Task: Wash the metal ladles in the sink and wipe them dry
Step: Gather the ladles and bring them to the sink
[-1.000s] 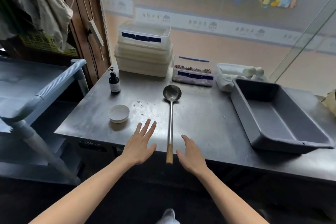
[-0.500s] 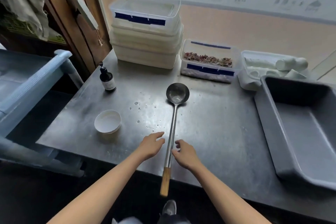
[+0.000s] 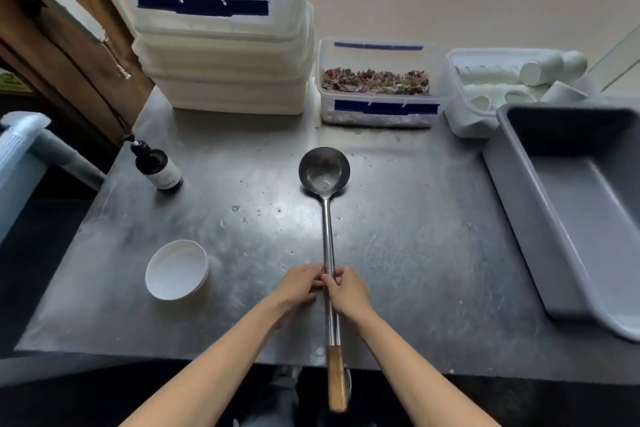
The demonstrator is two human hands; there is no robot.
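Observation:
A long metal ladle [image 3: 327, 232] lies on the steel counter [image 3: 415, 253], its round bowl pointing away from me and its wooden handle end sticking out over the front edge. My left hand [image 3: 298, 286] and my right hand [image 3: 348, 293] meet at the middle of the shaft. Fingers of both hands pinch the shaft from either side. No sink is in view.
A small white bowl [image 3: 177, 270] sits left of my hands, a dark pump bottle [image 3: 158, 166] behind it. Stacked plastic boxes [image 3: 221, 45], a box of dried bits [image 3: 379, 83] and a tray of white cups [image 3: 512, 87] line the back. A grey tub [image 3: 581, 204] stands at right.
My head has moved closer over the counter. Both hands have closed in from either side of the handle and now pinch the ladle's shaft. The ladle still lies in the same place.

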